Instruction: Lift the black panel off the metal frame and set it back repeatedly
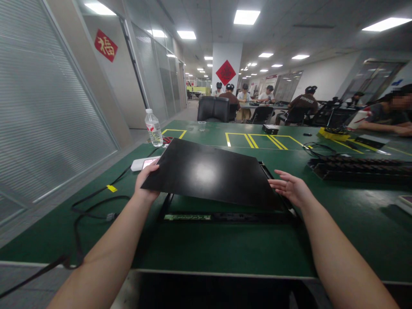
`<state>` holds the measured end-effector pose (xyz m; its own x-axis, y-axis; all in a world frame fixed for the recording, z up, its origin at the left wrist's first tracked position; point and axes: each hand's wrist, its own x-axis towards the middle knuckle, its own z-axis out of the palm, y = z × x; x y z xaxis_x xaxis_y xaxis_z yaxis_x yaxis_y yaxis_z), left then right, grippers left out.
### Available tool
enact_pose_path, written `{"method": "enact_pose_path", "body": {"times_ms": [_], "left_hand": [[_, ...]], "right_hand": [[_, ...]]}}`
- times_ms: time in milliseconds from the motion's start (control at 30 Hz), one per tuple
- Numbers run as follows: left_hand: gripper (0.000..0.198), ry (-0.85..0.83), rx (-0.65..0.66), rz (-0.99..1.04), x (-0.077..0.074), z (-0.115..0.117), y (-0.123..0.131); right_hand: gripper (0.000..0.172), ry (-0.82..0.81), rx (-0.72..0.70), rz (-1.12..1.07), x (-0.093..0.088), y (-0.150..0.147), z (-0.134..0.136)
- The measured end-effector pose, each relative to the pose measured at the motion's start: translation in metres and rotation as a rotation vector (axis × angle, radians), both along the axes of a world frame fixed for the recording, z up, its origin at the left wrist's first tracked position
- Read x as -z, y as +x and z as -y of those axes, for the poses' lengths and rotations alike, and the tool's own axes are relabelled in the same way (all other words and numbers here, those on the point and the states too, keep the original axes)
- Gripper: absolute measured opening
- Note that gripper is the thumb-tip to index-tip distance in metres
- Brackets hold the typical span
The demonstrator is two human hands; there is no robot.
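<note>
A flat black rectangular panel (pixel 206 174) is tilted over the table, its left side raised and its right side low. My left hand (pixel 148 182) grips the panel's left edge, thumb on top. Beside the right edge is my right hand (pixel 291 188), fingers stretched out and apart, the fingertips at or very near the panel. Beneath the panel lies a black frame (pixel 247 218), with a green circuit board strip (pixel 187 217) along its near bar. The panel hides most of the frame's inside.
Left of the panel are a white power strip (pixel 137 165), a black cable (pixel 77 219) and a water bottle (pixel 153 128). Black slotted racks (pixel 357 169) stand on the right. Farther back are a clear cup (pixel 201 125), a small black box (pixel 270 129) and seated people.
</note>
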<state>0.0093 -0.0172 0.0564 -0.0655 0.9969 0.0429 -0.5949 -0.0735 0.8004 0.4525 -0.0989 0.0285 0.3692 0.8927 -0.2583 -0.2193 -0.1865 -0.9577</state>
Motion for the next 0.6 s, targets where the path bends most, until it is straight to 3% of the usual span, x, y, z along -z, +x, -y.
{"method": "enact_pose_path", "body": {"times_ms": [500, 600], "left_hand": [[0.048, -0.004, 0.147, -0.266, 0.012, -0.007, -0.004], [0.047, -0.034, 0.100, -0.316, 0.019, -0.014, -0.007]], "right_hand": [[0.056, -0.046, 0.095, 0.112, 0.015, 0.012, -0.011], [0.052, -0.040, 0.108, 0.127, 0.016, 0.013, -0.010]]}}
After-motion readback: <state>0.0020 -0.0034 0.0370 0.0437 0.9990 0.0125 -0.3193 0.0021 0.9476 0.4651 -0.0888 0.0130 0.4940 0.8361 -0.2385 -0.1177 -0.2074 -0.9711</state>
